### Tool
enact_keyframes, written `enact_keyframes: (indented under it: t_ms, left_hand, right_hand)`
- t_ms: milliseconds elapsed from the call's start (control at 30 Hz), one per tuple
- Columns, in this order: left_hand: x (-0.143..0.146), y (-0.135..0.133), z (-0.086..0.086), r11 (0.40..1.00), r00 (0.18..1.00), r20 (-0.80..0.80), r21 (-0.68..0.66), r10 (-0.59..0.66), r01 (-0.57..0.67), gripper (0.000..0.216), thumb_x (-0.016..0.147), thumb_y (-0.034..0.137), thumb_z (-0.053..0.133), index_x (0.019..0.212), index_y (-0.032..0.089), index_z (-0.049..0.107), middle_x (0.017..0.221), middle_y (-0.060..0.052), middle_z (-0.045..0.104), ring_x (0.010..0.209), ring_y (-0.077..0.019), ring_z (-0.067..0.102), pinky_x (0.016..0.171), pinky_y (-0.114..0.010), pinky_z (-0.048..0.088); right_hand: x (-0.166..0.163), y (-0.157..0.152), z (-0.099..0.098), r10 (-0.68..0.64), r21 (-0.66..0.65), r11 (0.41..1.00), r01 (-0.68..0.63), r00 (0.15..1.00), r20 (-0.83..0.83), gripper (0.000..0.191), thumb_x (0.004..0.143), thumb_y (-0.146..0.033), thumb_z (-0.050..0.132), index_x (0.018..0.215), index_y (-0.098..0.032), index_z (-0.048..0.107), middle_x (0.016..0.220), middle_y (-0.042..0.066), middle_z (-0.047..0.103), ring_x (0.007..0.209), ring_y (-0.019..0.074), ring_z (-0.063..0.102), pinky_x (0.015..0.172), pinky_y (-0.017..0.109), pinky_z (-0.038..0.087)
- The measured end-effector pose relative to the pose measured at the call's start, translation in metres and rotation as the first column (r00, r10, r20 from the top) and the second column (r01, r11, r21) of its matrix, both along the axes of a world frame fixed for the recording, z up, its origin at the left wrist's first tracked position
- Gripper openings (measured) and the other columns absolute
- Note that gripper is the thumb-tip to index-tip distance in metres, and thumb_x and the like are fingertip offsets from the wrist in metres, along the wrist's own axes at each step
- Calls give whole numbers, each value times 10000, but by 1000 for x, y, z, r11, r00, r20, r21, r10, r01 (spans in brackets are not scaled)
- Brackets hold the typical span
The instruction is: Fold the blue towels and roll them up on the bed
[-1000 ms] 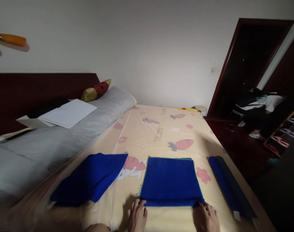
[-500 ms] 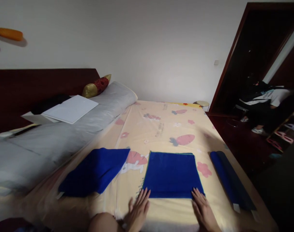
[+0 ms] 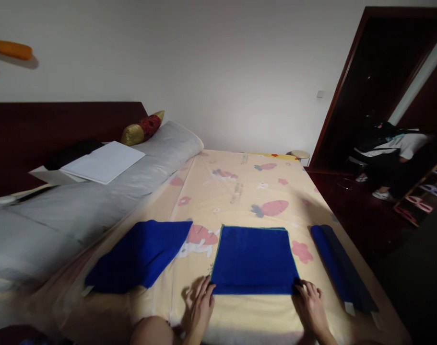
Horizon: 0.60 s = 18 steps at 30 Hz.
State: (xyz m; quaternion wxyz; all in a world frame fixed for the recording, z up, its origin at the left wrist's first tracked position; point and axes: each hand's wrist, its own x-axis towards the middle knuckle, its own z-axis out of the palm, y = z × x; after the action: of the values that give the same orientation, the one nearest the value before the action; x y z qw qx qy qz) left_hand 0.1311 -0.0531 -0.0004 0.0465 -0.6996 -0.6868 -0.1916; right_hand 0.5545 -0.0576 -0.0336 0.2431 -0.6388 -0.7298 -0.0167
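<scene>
A blue towel (image 3: 254, 258) with thin green edging lies folded flat in front of me on the bed. At its near left corner, my left hand (image 3: 201, 304) has its fingers closed on the side edge. My right hand (image 3: 312, 302) pinches the near right corner, where the cloth is slightly bunched. Left of it lies a second blue cloth (image 3: 141, 256), loosely spread with a small white tag. To the right, two rolled cloths rest side by side, one blue (image 3: 331, 263) and one dark grey (image 3: 355, 268), each with a white tag.
The bed has a patterned sheet (image 3: 236, 191). Grey bedding (image 3: 149, 167) runs along the headboard with a white board (image 3: 105, 162) and a red and gold cushion (image 3: 144, 129). A person (image 3: 394, 148) sits beyond the bed, near a shoe rack (image 3: 423, 196).
My hands have gone from lying flat on the towel's near corners to gripping its side edges. The right hand has shifted outward to the right.
</scene>
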Motion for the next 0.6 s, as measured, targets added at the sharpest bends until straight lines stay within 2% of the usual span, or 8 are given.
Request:
enact_keyframes:
  t_ms: [100,233,333,433,533,600]
  left_hand:
    - [4,4,17,999,999,21,-21,39,-39,398,746,86,491,977,320,715,1239,-17,663,1156,-239,565,1024,-461,255]
    - [5,3,42,992,996,57,-115,63,-56,354,752,105,472,919,298,718,1106,-13,694,1097,-224,560,954,-430,293]
    - [6,-1,49,972,989,60,-202,133,-118,285,731,127,475,806,267,712,1057,-26,680,1086,-235,541,940,-439,301]
    - [12,1,48,929,971,58,-310,233,-204,255,722,138,474,752,245,704,1023,-48,663,1073,-253,532,931,-466,314]
    - [18,11,46,894,951,56,-361,305,-266,267,741,145,456,779,234,705,1028,-63,647,1085,-266,519,918,-485,335]
    - [20,20,46,876,935,45,-367,352,-312,280,756,150,448,835,228,705,1073,-73,634,1114,-272,506,910,-480,355]
  right_hand:
    - [0,5,16,37,-68,997,-42,997,-72,281,816,-202,460,1013,-267,650,1054,48,662,986,223,570,895,394,377]
    - [5,7,36,68,-256,961,-102,988,-135,222,829,-285,455,905,-238,658,944,50,655,933,223,557,888,384,374]
    - [9,6,39,59,-370,922,-114,986,-155,264,840,-337,415,827,-235,658,996,60,665,989,238,555,910,389,369]
    - [7,7,33,-19,-406,913,-37,991,-134,300,834,-339,383,863,-238,665,1107,60,665,1085,234,549,941,368,371]
    - [0,13,26,-138,-382,918,104,988,-63,326,832,-324,364,941,-226,655,1030,66,686,1015,224,588,904,356,398]
    - [-6,16,25,-196,-365,915,172,980,-30,333,834,-324,364,970,-207,644,996,89,687,968,251,599,873,393,408]
